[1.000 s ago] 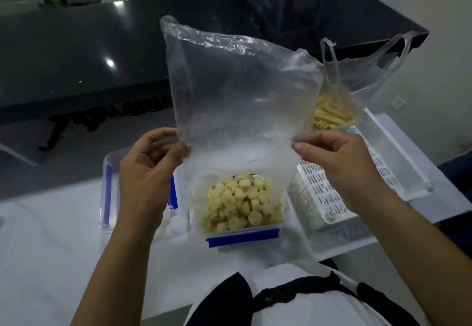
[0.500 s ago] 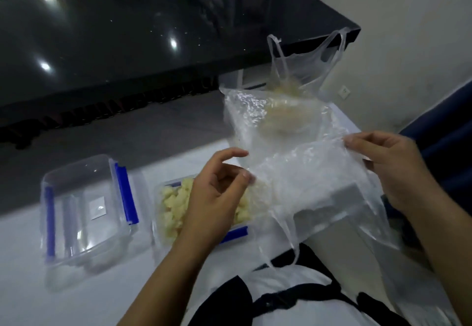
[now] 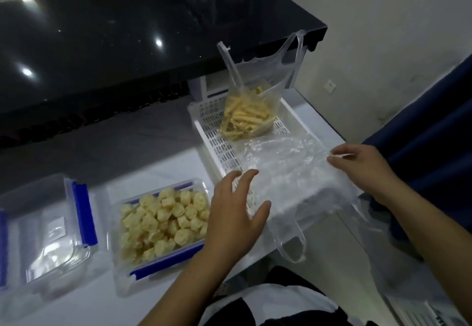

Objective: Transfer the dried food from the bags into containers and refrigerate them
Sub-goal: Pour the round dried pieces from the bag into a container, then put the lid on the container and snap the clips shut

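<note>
A clear container [image 3: 120, 269] with blue clips holds several pale round dried pieces [image 3: 163, 221]. An empty clear plastic bag [image 3: 288, 175] lies draped over the near end of a white slotted basket [image 3: 212, 131]. My right hand [image 3: 362, 167] pinches the bag's right edge. My left hand [image 3: 237, 218] hovers with spread fingers just left of the bag, holding nothing. At the basket's far end stands a second bag [image 3: 250, 113] with yellow dried sticks inside.
A clear lid or second container [image 3: 46, 231] with blue clips sits at the left on the white counter [image 3: 76, 308]. A black glossy table [image 3: 127, 39] lies beyond. A blue fabric surface [image 3: 434, 126] stands at the right.
The emptied bag has been lowered from above the container and carried right onto the basket. My left hand has let go of it; my right hand still holds its edge.
</note>
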A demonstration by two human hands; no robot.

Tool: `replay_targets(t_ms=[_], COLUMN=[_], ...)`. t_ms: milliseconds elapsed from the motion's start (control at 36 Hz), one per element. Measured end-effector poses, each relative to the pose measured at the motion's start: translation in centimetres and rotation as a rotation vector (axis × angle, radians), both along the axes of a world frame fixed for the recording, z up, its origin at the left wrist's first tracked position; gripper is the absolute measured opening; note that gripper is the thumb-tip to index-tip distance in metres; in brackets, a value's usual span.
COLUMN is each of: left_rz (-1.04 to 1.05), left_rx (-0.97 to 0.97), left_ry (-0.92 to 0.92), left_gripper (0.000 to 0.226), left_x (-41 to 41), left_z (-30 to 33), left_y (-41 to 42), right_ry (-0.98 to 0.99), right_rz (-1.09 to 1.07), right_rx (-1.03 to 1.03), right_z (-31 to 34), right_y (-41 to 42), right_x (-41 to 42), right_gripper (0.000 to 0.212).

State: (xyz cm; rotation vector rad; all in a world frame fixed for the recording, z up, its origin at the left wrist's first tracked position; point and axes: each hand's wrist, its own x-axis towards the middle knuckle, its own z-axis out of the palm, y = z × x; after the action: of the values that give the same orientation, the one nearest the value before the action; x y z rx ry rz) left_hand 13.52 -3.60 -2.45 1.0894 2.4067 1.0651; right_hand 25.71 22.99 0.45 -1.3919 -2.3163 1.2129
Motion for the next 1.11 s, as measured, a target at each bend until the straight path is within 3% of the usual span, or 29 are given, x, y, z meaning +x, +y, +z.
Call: replay_targets(t_ms=[83, 194, 333, 500, 667, 861, 1111], left_rz=[-0.122, -0.159, -0.114, 0.028, 0.303, 0.622, 0.976], left_rx=[-0.314, -0.515, -0.607, -0.547, -0.404, -0.345, -0.372], left_ry=[0.162, 0.117, 0.096, 0.053, -0.04, -0.095, -0.24], left_gripper=[0.069, 0.088, 0.089, 0.078, 0.061, 0.068, 0.079], left_x=[0.1, 0.9, 2.1, 3.0, 3.6, 5.1, 5.4], left_z=[-0.6, -1.1, -0.6, 0.5, 2.0, 3.3, 2.7], left_y=[0.6, 1.4, 2.1, 2.4, 0.0, -6.1, -18.9], right_ry=[-0.2, -0.382, -0.527, -0.356, -0.157, -0.093, -0.113], right_rz=[0.266, 0.593, 0.76, 0.792, 0.92, 1.25, 1.479], right_rx=[0.248, 0.357, 0.329, 0.279, 0.246, 0.243, 0.275], right_z=[-1.0, -2.6, -3.7, -1.3, 2.9, 6.0, 5.1], right_y=[0.6, -0.2, -0.4, 0.2, -2.0, -8.8, -20.0], right_x=[-0.5, -1.0, -1.1, -1.7, -4.2, -6.7, -9.1], right_gripper=[0.066, 0.068, 0.071, 0.083, 0.078, 0.071, 0.067])
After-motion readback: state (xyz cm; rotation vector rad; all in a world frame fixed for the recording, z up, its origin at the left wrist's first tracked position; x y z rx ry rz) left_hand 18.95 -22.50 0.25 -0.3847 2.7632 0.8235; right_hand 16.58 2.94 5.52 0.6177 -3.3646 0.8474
